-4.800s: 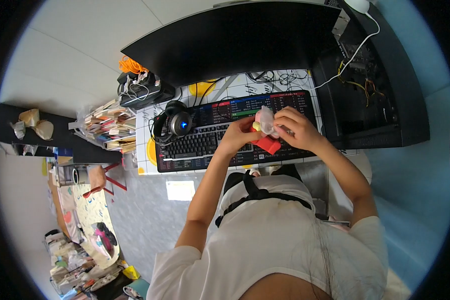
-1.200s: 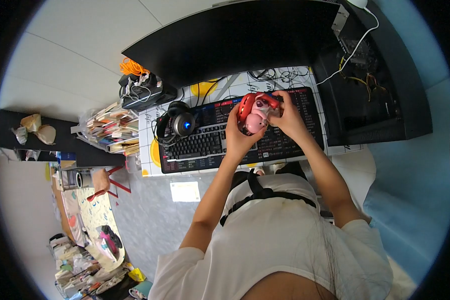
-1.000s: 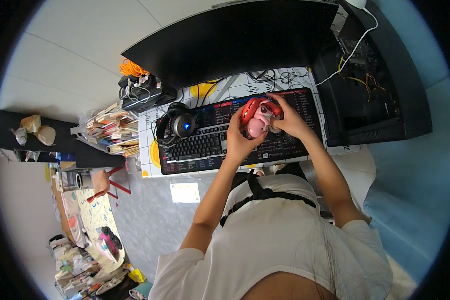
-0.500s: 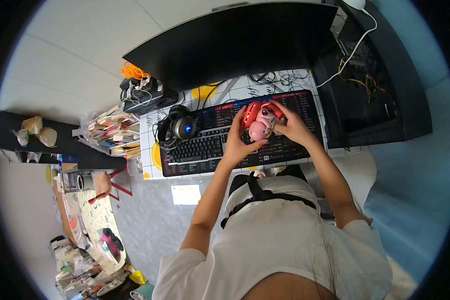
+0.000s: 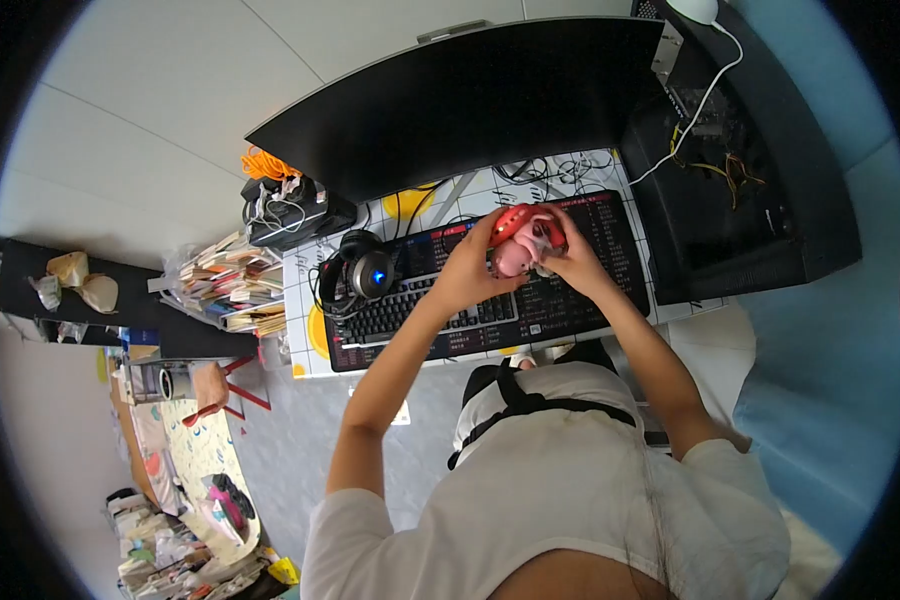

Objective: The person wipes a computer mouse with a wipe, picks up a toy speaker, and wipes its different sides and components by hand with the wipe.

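Note:
A shiny pink and red toy figure point(image 5: 515, 258) is held above the desk between both hands. My left hand point(image 5: 467, 272) wraps round its left side, with the fingers reaching up to the red part. On the opposite side, my right hand point(image 5: 574, 258) grips it, fingers over the top and thumb near the lower edge. The palms and fingers hide part of the figure. Beneath it lie a black keyboard point(image 5: 375, 318) and a dark printed desk mat point(image 5: 595, 285).
Black headphones point(image 5: 373, 272) with a blue light sit left of the hands. A wide monitor point(image 5: 470, 105) stands behind, and an opened computer case point(image 5: 740, 200) is at the right. Loose cables point(image 5: 523, 172) lie under the monitor. Papers point(image 5: 232, 285) are stacked at the left.
The toy figure has turned and tilted a little in my hands. My left hand has shifted further round its side, while the right still holds it. The camera view has moved slightly.

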Demonstrator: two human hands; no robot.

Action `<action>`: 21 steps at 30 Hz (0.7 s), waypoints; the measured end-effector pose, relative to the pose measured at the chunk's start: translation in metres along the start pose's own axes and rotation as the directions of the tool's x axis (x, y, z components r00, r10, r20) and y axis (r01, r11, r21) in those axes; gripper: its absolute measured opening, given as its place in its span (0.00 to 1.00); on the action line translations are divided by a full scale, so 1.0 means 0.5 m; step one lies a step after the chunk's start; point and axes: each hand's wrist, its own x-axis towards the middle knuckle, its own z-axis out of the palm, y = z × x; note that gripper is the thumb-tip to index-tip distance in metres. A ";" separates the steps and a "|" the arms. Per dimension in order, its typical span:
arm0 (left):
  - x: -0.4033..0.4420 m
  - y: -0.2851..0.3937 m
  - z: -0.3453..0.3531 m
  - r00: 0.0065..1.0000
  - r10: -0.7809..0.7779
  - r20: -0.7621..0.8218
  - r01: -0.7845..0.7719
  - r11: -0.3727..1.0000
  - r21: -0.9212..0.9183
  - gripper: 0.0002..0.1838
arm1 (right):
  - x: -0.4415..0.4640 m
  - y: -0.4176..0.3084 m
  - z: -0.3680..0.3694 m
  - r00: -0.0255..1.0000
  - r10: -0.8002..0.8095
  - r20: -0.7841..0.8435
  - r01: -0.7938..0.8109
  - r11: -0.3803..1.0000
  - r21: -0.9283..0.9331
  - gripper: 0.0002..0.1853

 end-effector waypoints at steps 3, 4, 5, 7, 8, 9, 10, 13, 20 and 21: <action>0.005 0.014 0.012 0.999 0.045 -0.027 -0.043 0.997 0.063 0.46 | 0.005 -0.004 -0.012 0.994 -0.069 0.084 0.081 0.986 -0.145 0.44; 0.005 0.019 0.014 0.998 0.059 -0.014 -0.057 0.992 0.110 0.45 | 0.004 -0.012 -0.013 0.976 -0.166 0.141 0.202 0.929 -0.309 0.45; 0.005 0.023 0.014 0.997 0.063 -0.043 -0.058 0.994 0.090 0.44 | 0.000 -0.024 -0.017 0.976 -0.153 0.155 0.197 0.926 -0.322 0.47; 0.008 0.030 0.011 0.998 0.050 -0.047 -0.047 0.997 0.058 0.44 | -0.005 -0.037 -0.015 0.984 -0.132 0.121 0.167 0.924 -0.343 0.47; 0.009 0.033 0.009 0.998 0.036 -0.049 -0.035 0.999 0.025 0.44 | -0.008 -0.042 -0.013 0.990 -0.111 0.085 0.134 0.922 -0.364 0.47; 0.011 0.035 0.008 0.998 0.036 -0.049 -0.035 0.999 0.027 0.44 | -0.009 -0.050 -0.010 0.990 -0.112 0.086 0.136 0.922 -0.363 0.47; 0.013 0.038 0.009 0.993 0.092 -0.071 -0.090 0.995 0.043 0.44 | -0.011 -0.058 -0.006 0.984 -0.167 0.064 0.179 0.906 -0.383 0.46; 0.011 0.038 0.015 0.990 0.095 -0.103 -0.093 0.996 0.015 0.45 | -0.009 -0.058 -0.003 0.978 -0.208 0.002 0.192 0.896 -0.399 0.45; 0.012 0.042 0.030 0.980 0.039 -0.194 -0.046 0.998 -0.034 0.43 | -0.011 -0.059 -0.001 0.953 -0.296 -0.059 0.219 0.813 -0.539 0.41; 0.011 0.037 0.035 0.980 0.038 -0.195 -0.045 0.998 -0.034 0.43 | -0.011 -0.062 0.002 0.954 -0.295 -0.057 0.220 0.813 -0.539 0.41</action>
